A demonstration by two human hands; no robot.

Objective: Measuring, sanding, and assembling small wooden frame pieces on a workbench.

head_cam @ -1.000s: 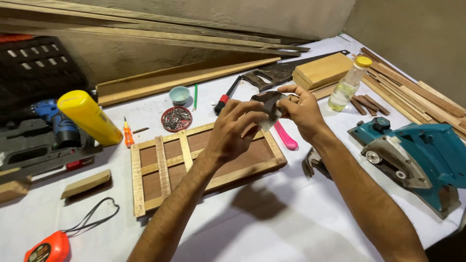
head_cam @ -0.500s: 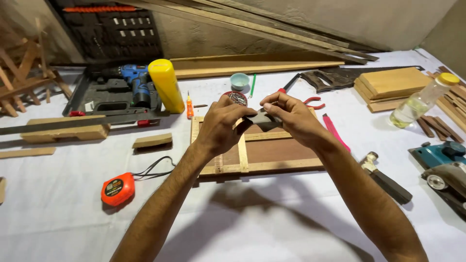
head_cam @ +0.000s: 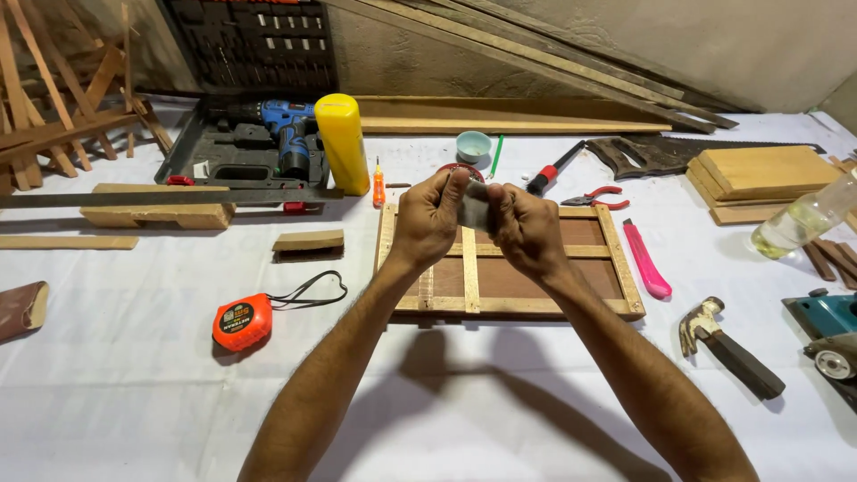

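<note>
Both my hands meet above a shallow wooden tray (head_cam: 616, 259) with strip dividers, lying on a white-covered table (head_cam: 134, 384). My left hand (head_cam: 430, 219) and my right hand (head_cam: 522, 230) together pinch a small grey piece (head_cam: 473, 212), mostly hidden by the fingers; I cannot tell what it is. Just behind the hands sits a round red-rimmed tin (head_cam: 464, 170), partly hidden.
Around the tray lie an orange tape measure (head_cam: 241, 322), a yellow bottle (head_cam: 343, 143), a blue drill (head_cam: 290, 134) in its case, a pink utility knife (head_cam: 647, 259), a hammer (head_cam: 728, 346), red pliers (head_cam: 596, 196), a handsaw (head_cam: 661, 153), wood blocks (head_cam: 759, 174) and a blue power planer (head_cam: 826, 335).
The view has swung left, so the tray and hands now sit mid-frame. My hands stay together over the tray, still closed on the small grey piece.
</note>
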